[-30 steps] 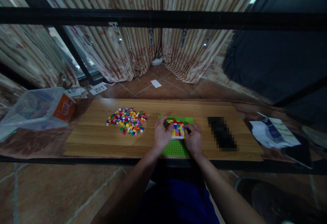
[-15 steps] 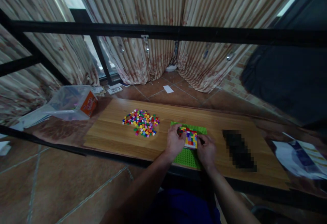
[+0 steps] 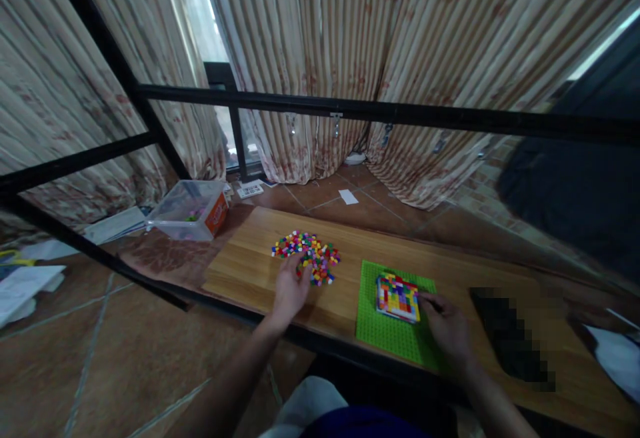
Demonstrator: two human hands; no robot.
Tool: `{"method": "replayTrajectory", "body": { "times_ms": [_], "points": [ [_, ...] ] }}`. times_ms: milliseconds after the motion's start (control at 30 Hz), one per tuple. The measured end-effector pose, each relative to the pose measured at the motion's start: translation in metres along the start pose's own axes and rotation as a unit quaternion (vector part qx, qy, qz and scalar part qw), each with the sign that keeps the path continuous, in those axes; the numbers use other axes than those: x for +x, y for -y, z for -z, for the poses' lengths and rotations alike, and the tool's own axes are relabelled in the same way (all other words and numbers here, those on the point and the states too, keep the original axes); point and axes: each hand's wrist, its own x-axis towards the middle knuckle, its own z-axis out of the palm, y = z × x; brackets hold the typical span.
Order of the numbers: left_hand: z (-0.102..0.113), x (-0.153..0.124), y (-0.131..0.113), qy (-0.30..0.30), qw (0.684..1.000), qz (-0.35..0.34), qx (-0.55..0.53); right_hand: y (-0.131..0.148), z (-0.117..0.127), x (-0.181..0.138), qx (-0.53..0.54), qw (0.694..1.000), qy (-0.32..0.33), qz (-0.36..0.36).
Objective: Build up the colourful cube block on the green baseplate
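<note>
I have my left hand [image 3: 291,288] at the near edge of the loose bricks [image 3: 320,246], thumb and fingers parted. My right hand [image 3: 449,326] is at the right edge of the multicoloured block [image 3: 397,297]; its fingers are bent, and I cannot tell whether they grip anything. The block lies on the green baseplate [image 3: 383,337], on the table [image 3: 243,261].
</note>
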Motion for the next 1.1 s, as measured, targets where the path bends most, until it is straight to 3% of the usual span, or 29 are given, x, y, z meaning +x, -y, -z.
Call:
{"method": "replayTrajectory", "body": {
  "times_ms": [100,167,267,333,433,533,767,933,1100],
  "points": [
    [0.038,0.033,0.052,-0.031,0.997,-0.004,0.067,0.034,0.002,0.002,0.008,1.0,-0.019,0.018],
    [0.047,0.057,0.074,-0.016,0.995,-0.014,0.099,0.072,-0.017,0.003,0.01,0.996,-0.017,0.082],
    [0.038,0.086,0.084,0.038,0.991,-0.036,0.126,0.127,-0.076,0.008,0.017,0.972,0.082,0.221],
    [0.024,0.099,0.082,0.077,0.985,-0.061,0.143,0.148,-0.124,0.017,-0.018,0.956,0.119,0.268],
    [0.007,0.11,0.078,0.135,0.973,-0.107,0.156,0.151,-0.182,0.035,-0.064,0.957,0.146,0.241],
    [-0.003,0.115,0.076,0.179,0.96,-0.142,0.161,0.141,-0.213,0.049,-0.086,0.948,0.173,0.252],
    [-0.012,0.116,0.069,0.212,0.956,-0.182,0.092,0.146,-0.23,0.056,-0.093,0.916,0.232,0.315],
    [-0.014,0.104,0.057,0.197,0.97,-0.129,0.064,0.146,-0.221,0.049,-0.032,0.916,0.247,0.315],
    [-0.019,0.083,0.04,0.176,0.981,-0.071,0.038,0.141,-0.203,0.035,0.01,0.939,0.239,0.248]
  ]
}}
